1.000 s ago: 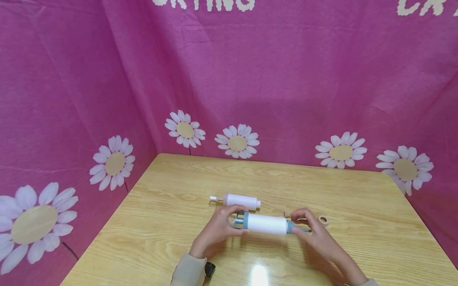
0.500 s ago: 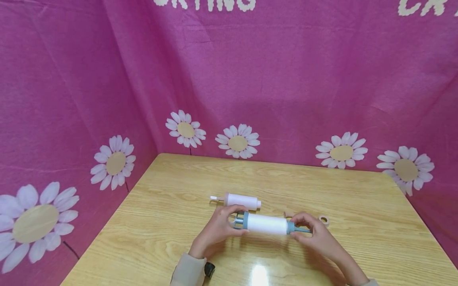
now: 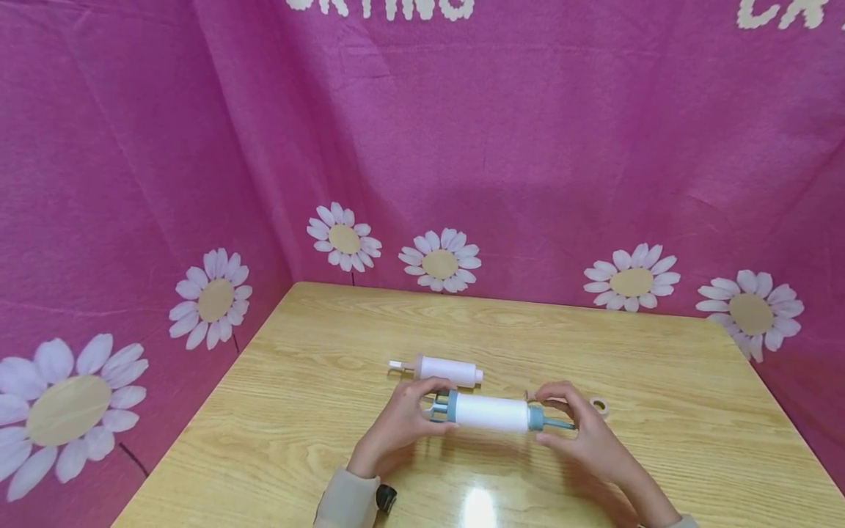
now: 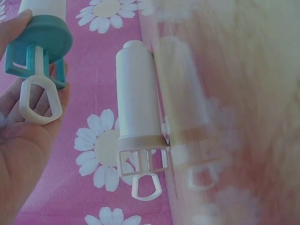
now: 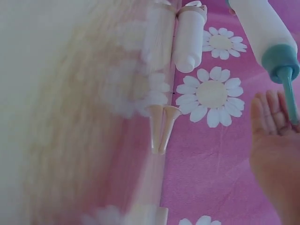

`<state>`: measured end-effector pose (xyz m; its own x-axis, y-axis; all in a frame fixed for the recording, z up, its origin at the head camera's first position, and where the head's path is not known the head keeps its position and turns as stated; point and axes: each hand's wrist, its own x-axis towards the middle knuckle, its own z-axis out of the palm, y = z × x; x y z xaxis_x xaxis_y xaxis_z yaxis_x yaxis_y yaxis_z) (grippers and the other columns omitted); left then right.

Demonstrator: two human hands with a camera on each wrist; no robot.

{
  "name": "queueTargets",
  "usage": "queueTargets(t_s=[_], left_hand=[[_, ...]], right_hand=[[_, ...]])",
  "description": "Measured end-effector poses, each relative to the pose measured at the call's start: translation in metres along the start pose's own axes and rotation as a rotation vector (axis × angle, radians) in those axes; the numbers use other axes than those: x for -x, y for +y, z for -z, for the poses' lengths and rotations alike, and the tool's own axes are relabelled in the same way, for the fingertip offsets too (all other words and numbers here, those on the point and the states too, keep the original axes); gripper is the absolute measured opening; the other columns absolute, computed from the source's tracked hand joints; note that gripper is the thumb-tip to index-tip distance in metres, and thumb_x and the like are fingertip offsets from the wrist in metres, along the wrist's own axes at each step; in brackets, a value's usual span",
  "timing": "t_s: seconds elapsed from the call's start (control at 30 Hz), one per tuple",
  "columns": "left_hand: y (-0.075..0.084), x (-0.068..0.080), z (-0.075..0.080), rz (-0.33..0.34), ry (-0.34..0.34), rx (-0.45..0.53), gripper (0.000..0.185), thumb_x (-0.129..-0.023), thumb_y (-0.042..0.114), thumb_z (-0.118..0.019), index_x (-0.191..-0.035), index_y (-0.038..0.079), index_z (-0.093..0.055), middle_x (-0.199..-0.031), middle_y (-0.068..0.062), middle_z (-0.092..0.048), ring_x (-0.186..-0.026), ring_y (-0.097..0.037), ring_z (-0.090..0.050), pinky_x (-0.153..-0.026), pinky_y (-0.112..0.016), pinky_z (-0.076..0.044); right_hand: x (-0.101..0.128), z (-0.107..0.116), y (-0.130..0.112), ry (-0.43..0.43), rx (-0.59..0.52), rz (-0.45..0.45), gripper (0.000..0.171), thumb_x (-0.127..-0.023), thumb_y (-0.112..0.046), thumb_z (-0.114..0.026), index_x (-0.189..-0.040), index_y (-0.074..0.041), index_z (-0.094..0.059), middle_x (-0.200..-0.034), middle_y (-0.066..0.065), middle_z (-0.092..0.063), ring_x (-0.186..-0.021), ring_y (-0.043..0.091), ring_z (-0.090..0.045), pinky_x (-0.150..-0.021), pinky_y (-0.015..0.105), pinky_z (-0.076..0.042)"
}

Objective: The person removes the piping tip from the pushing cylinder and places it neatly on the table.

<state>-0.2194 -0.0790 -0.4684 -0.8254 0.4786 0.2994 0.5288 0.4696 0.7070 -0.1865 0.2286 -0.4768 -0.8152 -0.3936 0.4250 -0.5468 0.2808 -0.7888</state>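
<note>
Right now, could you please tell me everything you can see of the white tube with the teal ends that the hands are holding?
The white tube with teal ends looks like a smooth plastic syringe-style dispenser. At its left end a teal cap carries a square teal frame and a white plunger loop; at its right end a teal collar narrows to a slim teal nozzle. It lies level, crosswise, just above the wooden table. The left hand grips the plunger end; the right hand holds the nozzle end.
</note>
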Motion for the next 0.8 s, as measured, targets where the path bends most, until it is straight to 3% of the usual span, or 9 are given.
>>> queueTargets(t_s=[0.07, 0.17, 0.27, 0.4, 0.5, 0.7, 0.8], left_hand=[[0.001, 0.0, 0.001, 0.001, 0.003, -0.001, 0.048, -0.071, 0.03, -0.081, -0.113, 0.019, -0.062, -0.112, 0.003, -0.066, -0.095, -0.01, -0.059, -0.088, -0.035, -0.052], [0.003, 0.001, 0.002, 0.002, 0.006, 0.0, 0.048, -0.07, 0.027, -0.082, -0.113, 0.019, -0.062, -0.113, 0.003, -0.066, -0.094, -0.01, -0.059, -0.087, -0.036, -0.052], [0.004, 0.001, 0.002, -0.009, 0.008, -0.002, 0.048, -0.069, 0.023, -0.083, -0.113, 0.018, -0.062, -0.112, 0.002, -0.066, -0.094, -0.01, -0.059, -0.086, -0.037, -0.053], [0.004, 0.002, 0.003, -0.025, 0.011, -0.023, 0.049, -0.069, 0.023, -0.083, -0.113, 0.017, -0.062, -0.112, 0.001, -0.066, -0.095, -0.01, -0.059, -0.086, -0.036, -0.053], [0.003, 0.003, 0.003, -0.01, 0.011, -0.028, 0.05, -0.069, 0.024, -0.083, -0.114, 0.017, -0.062, -0.113, 0.002, -0.066, -0.095, -0.01, -0.059, -0.086, -0.035, -0.053], [0.001, 0.003, 0.004, 0.027, 0.002, 0.0, 0.049, -0.07, 0.026, -0.082, -0.114, 0.02, -0.062, -0.114, 0.004, -0.065, -0.096, -0.011, -0.059, -0.088, -0.038, -0.052], [0.0, 0.003, 0.004, 0.026, 0.001, 0.004, 0.049, -0.071, 0.029, -0.081, -0.115, 0.02, -0.061, -0.114, 0.004, -0.065, -0.097, -0.01, -0.059, -0.089, -0.037, -0.052]], right_hand=[[-0.001, 0.003, -0.003, -0.024, -0.047, -0.101, 0.016, -0.094, -0.003, -0.051, -0.11, 0.001, -0.053, -0.11, 0.001, -0.058, -0.105, 0.002, -0.054, -0.089, 0.019, -0.047], [-0.002, 0.007, -0.003, -0.098, -0.076, -0.231, 0.032, -0.102, -0.013, -0.032, -0.099, 0.001, -0.061, -0.095, 0.004, -0.064, -0.09, 0.006, -0.059, -0.079, 0.021, -0.05], [-0.003, 0.007, -0.002, -0.153, -0.084, -0.289, 0.037, -0.102, -0.016, -0.034, -0.089, 0.002, -0.063, -0.083, 0.013, -0.065, -0.08, 0.012, -0.061, -0.074, 0.026, -0.051], [-0.001, 0.003, -0.002, -0.134, -0.082, -0.314, 0.02, -0.097, -0.016, -0.048, -0.092, -0.002, -0.062, -0.096, 0.014, -0.064, -0.088, 0.008, -0.061, -0.075, 0.026, -0.052], [0.001, 0.0, 0.0, -0.074, -0.027, -0.252, 0.011, -0.091, -0.015, -0.059, -0.1, -0.009, -0.06, -0.106, 0.005, -0.062, -0.097, 0.004, -0.058, -0.081, 0.025, -0.051], [-0.002, -0.007, 0.002, 0.069, 0.205, 0.066, 0.039, -0.073, -0.002, -0.077, -0.105, -0.014, -0.058, -0.103, 0.0, -0.06, -0.097, 0.003, -0.055, -0.084, 0.021, -0.05], [-0.003, -0.008, -0.006, 0.096, 0.257, 0.118, 0.045, -0.067, 0.004, -0.079, -0.103, -0.011, -0.057, -0.102, 0.003, -0.06, -0.097, 0.003, -0.055, -0.084, 0.019, -0.049]])
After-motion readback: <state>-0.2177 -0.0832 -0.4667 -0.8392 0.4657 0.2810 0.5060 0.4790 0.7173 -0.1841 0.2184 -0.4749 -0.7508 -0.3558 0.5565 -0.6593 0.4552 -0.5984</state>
